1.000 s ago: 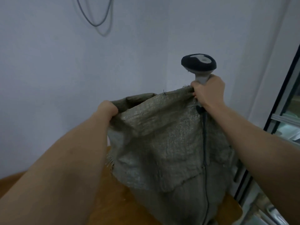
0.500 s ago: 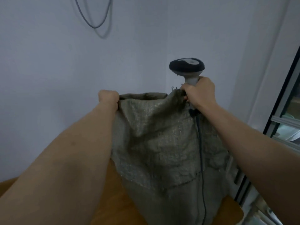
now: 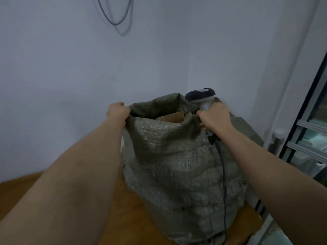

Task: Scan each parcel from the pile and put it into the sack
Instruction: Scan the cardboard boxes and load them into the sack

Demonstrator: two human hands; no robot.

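Both hands gripping the rim of the woven sack (image 3: 177, 165), standing on the wooden surface (image 3: 123, 218). Left hand (image 3: 117, 112) bunching fabric; right hand (image 3: 214, 117) also clutching the barcode scanner (image 3: 200, 96). Cardboard parcel (image 3: 172, 117) showing inside the mouth.

a bare storeroom: woven sack (image 3: 180, 165), handheld scanner (image 3: 200, 96), glass-door cabinet (image 3: 311, 138).

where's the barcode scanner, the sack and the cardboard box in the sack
barcode scanner (image 3: 200, 96): head view, on its dark head.
sack (image 3: 177, 156): head view, on its woven front.
cardboard box (image 3: 172, 117): head view, on the flap showing in the sack's mouth.
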